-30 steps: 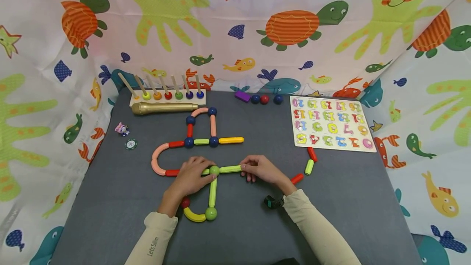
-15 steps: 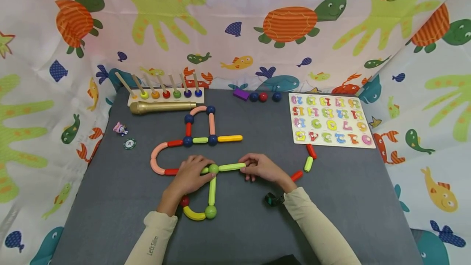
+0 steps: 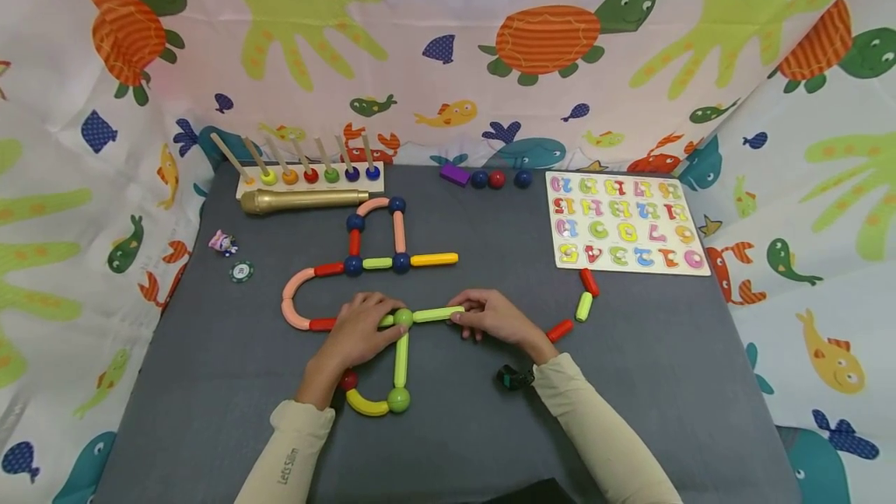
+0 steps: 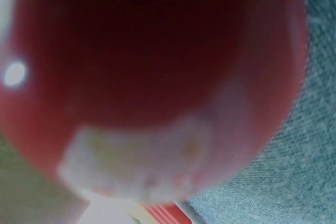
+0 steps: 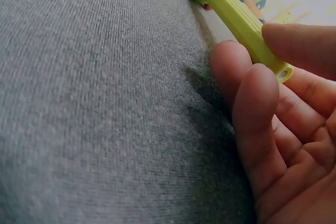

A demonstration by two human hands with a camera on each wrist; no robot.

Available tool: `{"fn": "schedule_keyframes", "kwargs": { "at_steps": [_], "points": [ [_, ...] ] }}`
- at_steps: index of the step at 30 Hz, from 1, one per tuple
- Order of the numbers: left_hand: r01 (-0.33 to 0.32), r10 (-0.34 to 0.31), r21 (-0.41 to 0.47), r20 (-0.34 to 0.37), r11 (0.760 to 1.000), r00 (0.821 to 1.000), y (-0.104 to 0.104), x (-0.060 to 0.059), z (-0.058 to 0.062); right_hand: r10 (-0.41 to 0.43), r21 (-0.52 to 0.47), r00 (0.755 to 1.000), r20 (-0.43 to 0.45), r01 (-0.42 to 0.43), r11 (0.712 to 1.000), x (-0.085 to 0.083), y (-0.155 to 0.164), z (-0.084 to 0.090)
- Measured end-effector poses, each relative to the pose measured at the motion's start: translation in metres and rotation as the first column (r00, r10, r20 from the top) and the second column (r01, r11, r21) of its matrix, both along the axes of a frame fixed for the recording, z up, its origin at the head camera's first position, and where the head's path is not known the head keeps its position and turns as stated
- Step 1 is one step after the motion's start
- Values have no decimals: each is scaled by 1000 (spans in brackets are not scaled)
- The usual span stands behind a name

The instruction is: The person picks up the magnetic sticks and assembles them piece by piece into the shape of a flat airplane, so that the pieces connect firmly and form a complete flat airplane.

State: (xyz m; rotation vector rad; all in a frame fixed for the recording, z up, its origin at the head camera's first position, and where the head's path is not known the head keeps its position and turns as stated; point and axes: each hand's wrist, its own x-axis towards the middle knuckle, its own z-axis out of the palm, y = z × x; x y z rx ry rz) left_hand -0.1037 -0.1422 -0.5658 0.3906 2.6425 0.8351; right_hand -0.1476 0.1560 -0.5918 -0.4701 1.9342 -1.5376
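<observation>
My right hand (image 3: 498, 321) pinches the free right end of a light-green magnetic stick (image 3: 437, 314). In the right wrist view the thumb and fingers meet around that stick (image 5: 247, 27), whose end face is bare. The stick's other end joins a green ball (image 3: 404, 318). My left hand (image 3: 364, 329) holds this ball between thumb and index finger, its palm covering part of the row to the left. Below the ball, a second green stick (image 3: 401, 362) runs to another green ball (image 3: 398, 400) and a yellow curved piece (image 3: 367, 404). A red ball (image 4: 157, 77) fills the left wrist view.
Farther back lies more of the build, with blue balls (image 3: 401, 261) and a yellow stick (image 3: 434, 259). A gold microphone (image 3: 304, 201) lies before a peg board (image 3: 245, 185). Loose red sticks (image 3: 560, 330) and a number board (image 3: 630, 224) are at the right. Spare balls (image 3: 496, 179) sit behind.
Both hands keep their holds. The green stick's right end has swung slightly toward the back of the table. The head view has shifted a little.
</observation>
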Motion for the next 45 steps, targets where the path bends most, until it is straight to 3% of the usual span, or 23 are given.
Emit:
{"fn": "schedule_keyframes", "kwargs": {
  "at_steps": [20,25,29,33,37,40,45],
  "points": [
    [-1,1,7,-14,1000,1000,0,-7,3,10,10,1000,15,-10,1000,-10,6,4],
    [-9,9,10,-3,1000,1000,0,-7,3,-95,15,995,-37,95,995,-6,25,10],
    [-18,18,3,-4,1000,1000,-1,-7,2,-254,57,953,-164,266,962,-9,55,23],
    [-17,17,-8,-8,1000,1000,-2,-6,2,-428,91,876,-221,456,885,-12,93,38],
    [-4,4,-11,-11,1000,1000,-3,-3,2,-527,138,819,-227,563,815,-15,122,46],
    [-3,3,-4,-9,1000,1000,-3,0,1,-517,176,817,-256,565,806,-26,127,50],
    [4,-3,16,-24,1000,1000,0,2,-5,-406,229,842,-354,499,836,-65,109,58]
  ]
}}
